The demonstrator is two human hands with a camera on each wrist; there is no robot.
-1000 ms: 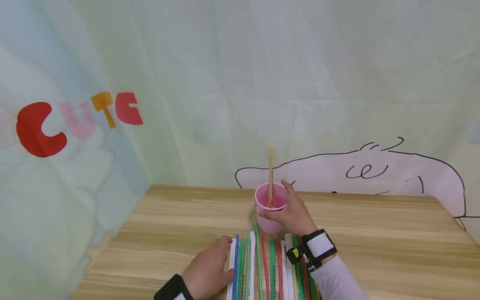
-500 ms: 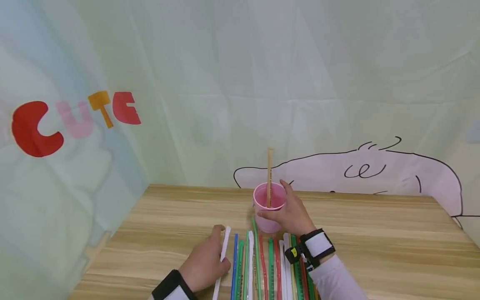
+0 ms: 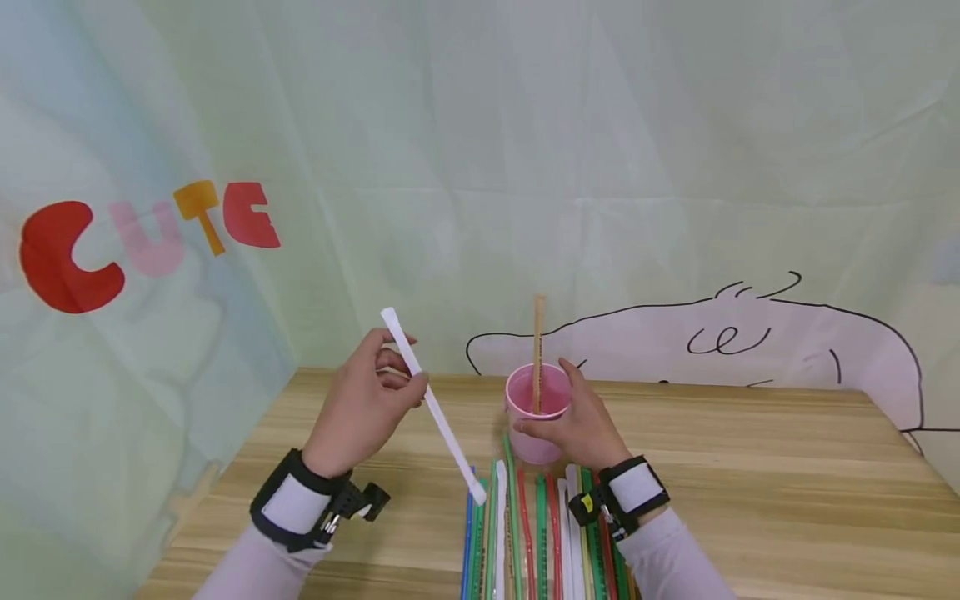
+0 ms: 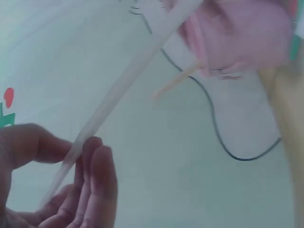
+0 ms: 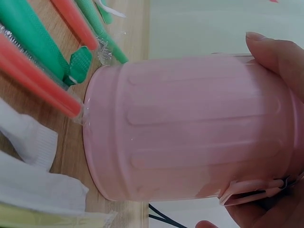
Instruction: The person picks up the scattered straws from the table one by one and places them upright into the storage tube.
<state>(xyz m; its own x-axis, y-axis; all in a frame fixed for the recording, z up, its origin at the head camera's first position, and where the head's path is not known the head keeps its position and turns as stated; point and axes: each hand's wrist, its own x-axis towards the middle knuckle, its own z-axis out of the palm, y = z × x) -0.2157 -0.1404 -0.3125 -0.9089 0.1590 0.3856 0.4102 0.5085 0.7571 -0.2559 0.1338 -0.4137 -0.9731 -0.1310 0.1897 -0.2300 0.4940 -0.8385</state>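
White straw (image 3: 446, 427) is up in the air, L of the cup, on a slant: top end up & to the L, bottom end down twd the row. L hand (image 3: 360, 404) pinches it, thumb vs. fingers, above its middle. Bottom end overlaps the far ends of the leftmost straws in the head view; can't tell if it touches.

Pink cup (image 3: 534, 446) stands upright on the table (image 3: 750, 483), just past the row. R hand (image 3: 588, 425) grips it near the rim, thumb on the near side, a finger round the far side. Tan straw (image 3: 539, 333) stands in it, poking well above the rim. Nearer the person, a row of straws (image 3: 542, 533) — blue, green, red, white etc. — lies side by side, far ends close to the cup base. Pale backdrop (image 3: 450, 167) behind.

Risks, my guess: pinch is high, so the long lower part could swing & drag nearby straws out of line; a slack pinch could let it twist or drop. A knock on the rim might shift the cup if R hand's grip loosens, or jostle the tan straw.

Vs. 0.5 s ago: white straw was low, just beside the row, L hand near the table — now both are higher, & the straw's tilt has flipped. R hand, cup & tan straw approx. same.
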